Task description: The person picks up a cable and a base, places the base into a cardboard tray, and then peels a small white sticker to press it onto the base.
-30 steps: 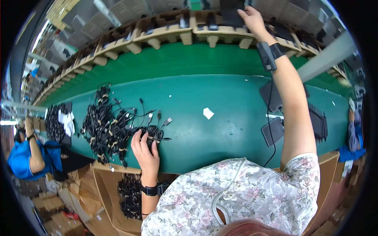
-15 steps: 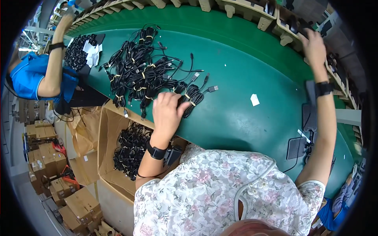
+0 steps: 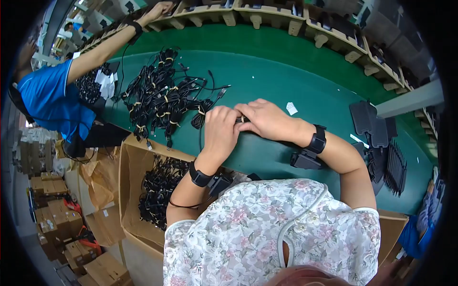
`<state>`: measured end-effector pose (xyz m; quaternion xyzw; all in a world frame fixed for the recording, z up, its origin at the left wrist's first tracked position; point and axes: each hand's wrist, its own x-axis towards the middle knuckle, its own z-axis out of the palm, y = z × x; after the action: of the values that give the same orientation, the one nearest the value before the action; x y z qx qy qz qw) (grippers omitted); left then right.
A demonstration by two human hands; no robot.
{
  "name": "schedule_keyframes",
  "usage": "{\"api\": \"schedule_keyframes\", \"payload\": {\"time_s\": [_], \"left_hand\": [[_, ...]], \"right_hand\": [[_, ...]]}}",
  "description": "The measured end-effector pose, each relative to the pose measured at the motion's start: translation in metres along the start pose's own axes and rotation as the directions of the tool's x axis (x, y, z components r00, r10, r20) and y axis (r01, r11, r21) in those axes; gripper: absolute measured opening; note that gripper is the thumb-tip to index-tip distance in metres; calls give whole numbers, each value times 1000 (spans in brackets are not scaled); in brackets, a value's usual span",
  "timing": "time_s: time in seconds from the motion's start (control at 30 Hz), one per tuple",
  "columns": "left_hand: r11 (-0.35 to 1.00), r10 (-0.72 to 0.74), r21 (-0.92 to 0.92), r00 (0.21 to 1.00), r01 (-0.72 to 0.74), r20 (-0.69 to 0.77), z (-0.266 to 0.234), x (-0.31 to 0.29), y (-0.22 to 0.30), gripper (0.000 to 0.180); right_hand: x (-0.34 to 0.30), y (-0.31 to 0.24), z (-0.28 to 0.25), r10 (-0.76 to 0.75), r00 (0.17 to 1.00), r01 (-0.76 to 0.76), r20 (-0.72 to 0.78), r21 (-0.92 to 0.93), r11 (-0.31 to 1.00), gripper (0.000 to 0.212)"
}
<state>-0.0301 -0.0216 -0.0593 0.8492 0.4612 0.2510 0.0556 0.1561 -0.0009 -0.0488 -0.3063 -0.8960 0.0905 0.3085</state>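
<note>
Both hands meet over the green table (image 3: pixel 267 157) around one bundled black cable (image 3: pixel 243 118) with a tan tie. My left hand (image 3: pixel 221 127) is closed around the bundle from the left. From the right, my right hand (image 3: pixel 268 118) grips the same bundle, its thumb and fingers close to the tie; most of the bundle is hidden under the fingers. Just left of my hands lies a heap of black cables (image 3: pixel 160 97), tied in coils with tan bands, some with plug ends sticking out. A loose cable bundle (image 3: pixel 200 117) lies at the heap's near edge.
An open carton (image 3: pixel 125 190) below the table edge holds more black cables. Flat black pads (image 3: pixel 369 124) and a row of thin black pieces (image 3: pixel 393 169) lie at right. Trays (image 3: pixel 269 12) line the conveyor. A co-worker in blue (image 3: pixel 52 95) reaches toward them at left. A white paper scrap (image 3: pixel 291 108) lies beyond my right hand.
My right hand has come from the trays at far right to my left hand. My left hand has moved right from the heap with a cable bundle. The co-worker's arm has stretched toward the trays.
</note>
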Motion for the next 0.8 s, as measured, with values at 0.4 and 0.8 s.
{"api": "schedule_keyframes", "payload": {"time_s": [0.4, 0.8], "left_hand": [[101, -101, -958, 960, 269, 259, 42, 74, 47, 43], [129, 385, -571, 490, 811, 782, 115, 78, 81, 31]], "right_hand": [[-23, 21, -15, 639, 749, -311, -175, 759, 573, 37], [-118, -6, -70, 462, 869, -495, -178, -321, 807, 57]]}}
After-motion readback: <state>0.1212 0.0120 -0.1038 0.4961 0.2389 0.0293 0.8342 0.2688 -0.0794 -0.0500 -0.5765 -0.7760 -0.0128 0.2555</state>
